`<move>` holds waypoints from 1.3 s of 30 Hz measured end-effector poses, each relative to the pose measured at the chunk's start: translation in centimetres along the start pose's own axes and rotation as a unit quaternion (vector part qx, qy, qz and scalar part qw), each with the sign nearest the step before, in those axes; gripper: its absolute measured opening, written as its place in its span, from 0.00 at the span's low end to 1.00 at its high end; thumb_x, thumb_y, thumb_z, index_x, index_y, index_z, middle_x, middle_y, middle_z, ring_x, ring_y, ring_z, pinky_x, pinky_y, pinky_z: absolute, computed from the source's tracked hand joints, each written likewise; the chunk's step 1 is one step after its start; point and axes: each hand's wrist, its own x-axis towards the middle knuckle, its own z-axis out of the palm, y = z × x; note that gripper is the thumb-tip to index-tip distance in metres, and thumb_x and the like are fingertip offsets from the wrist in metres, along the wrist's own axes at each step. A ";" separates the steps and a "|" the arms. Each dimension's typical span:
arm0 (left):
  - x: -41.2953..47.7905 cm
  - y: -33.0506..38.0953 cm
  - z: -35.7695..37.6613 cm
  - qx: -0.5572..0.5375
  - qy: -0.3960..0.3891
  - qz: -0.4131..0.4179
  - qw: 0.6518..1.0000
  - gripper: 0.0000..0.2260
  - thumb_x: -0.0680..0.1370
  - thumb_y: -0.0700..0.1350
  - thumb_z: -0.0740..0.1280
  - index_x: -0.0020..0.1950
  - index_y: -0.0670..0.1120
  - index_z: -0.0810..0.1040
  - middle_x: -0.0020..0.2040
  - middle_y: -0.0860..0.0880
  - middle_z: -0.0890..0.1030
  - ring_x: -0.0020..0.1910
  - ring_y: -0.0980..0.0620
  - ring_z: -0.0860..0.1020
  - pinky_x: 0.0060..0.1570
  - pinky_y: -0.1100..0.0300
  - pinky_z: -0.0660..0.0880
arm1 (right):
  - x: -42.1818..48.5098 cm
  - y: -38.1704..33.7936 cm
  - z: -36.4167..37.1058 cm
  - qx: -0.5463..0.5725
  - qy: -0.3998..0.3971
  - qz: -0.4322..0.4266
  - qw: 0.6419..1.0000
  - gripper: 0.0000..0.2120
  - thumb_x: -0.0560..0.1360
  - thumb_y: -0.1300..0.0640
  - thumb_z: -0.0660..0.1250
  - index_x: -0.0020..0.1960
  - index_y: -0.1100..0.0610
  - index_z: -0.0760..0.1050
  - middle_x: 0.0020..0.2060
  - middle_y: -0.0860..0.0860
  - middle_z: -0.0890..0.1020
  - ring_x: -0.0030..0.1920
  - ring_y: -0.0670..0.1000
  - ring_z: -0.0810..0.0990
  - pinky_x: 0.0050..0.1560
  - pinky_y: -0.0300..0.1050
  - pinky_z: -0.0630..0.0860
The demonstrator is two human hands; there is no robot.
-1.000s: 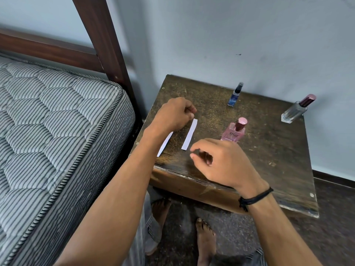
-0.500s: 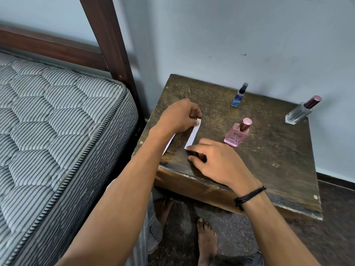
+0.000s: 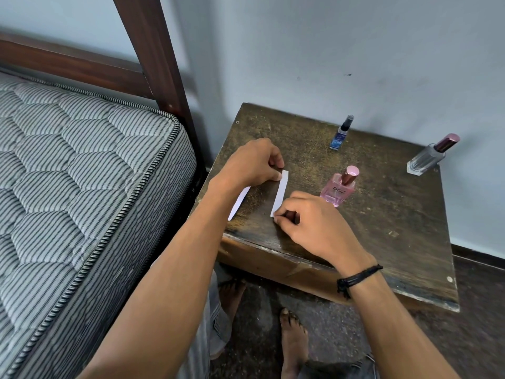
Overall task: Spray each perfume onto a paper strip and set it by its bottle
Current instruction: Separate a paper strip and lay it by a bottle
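Where they hovered before, both hands' fingers now pinch the paper strip (image 3: 279, 193): left hand (image 3: 252, 162), right hand (image 3: 314, 225).

Both hands are down on the worn wooden table (image 3: 382, 214): the left hand (image 3: 252, 164) touches the far end of a white paper strip (image 3: 280, 191), the right hand (image 3: 317, 224) its near end. A second strip (image 3: 238, 202) lies partly under the left wrist, and three perfumes stand behind: pink bottle (image 3: 338, 188), small blue bottle (image 3: 340, 135), clear bottle (image 3: 429, 157).

Right hand (image 3: 314, 222) now pinching strip (image 3: 280, 194) near end; left hand (image 3: 251, 162) touching far end.
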 end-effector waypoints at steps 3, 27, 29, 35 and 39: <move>-0.1 0.1 0.0 0.001 -0.001 0.001 1.000 0.10 0.70 0.49 0.78 0.49 0.53 0.84 0.48 0.56 0.76 0.48 0.54 0.76 0.52 0.57 0.73 | 0.0 0.2 0.0 0.010 0.001 0.005 1.000 0.03 0.77 0.53 0.72 0.47 0.48 0.84 0.44 0.41 0.77 0.40 0.44 0.77 0.43 0.50 0.78; -0.5 1.4 0.5 0.002 0.010 0.006 1.000 0.05 0.71 0.48 0.78 0.43 0.53 0.85 0.44 0.58 0.75 0.47 0.54 0.76 0.50 0.55 0.74 | -0.2 0.0 -0.1 0.036 0.011 0.043 0.998 0.03 0.76 0.57 0.73 0.44 0.51 0.84 0.44 0.43 0.77 0.39 0.45 0.78 0.44 0.50 0.78; -0.5 1.4 0.3 -0.013 0.005 0.005 1.000 0.04 0.71 0.48 0.78 0.43 0.52 0.85 0.41 0.58 0.77 0.45 0.55 0.77 0.49 0.57 0.75 | -0.3 0.0 -0.1 0.038 0.019 0.055 0.998 0.03 0.75 0.58 0.73 0.43 0.51 0.84 0.44 0.44 0.78 0.39 0.45 0.79 0.43 0.50 0.78; -0.6 1.6 -0.6 -0.099 -0.016 -0.009 0.995 0.06 0.71 0.45 0.78 0.40 0.54 0.82 0.39 0.57 0.82 0.40 0.60 0.79 0.44 0.63 0.73 | -0.2 0.1 -0.1 0.043 0.036 0.086 0.995 0.04 0.75 0.58 0.74 0.42 0.51 0.84 0.43 0.45 0.77 0.40 0.45 0.79 0.42 0.47 0.76; -0.8 1.4 -0.8 -0.172 -0.035 -0.015 0.984 0.06 0.71 0.41 0.78 0.41 0.50 0.83 0.34 0.54 0.83 0.34 0.61 0.82 0.42 0.63 0.80 | -0.3 0.0 -0.1 0.039 0.035 0.095 0.994 0.04 0.75 0.57 0.75 0.42 0.50 0.84 0.44 0.44 0.77 0.41 0.44 0.79 0.41 0.43 0.72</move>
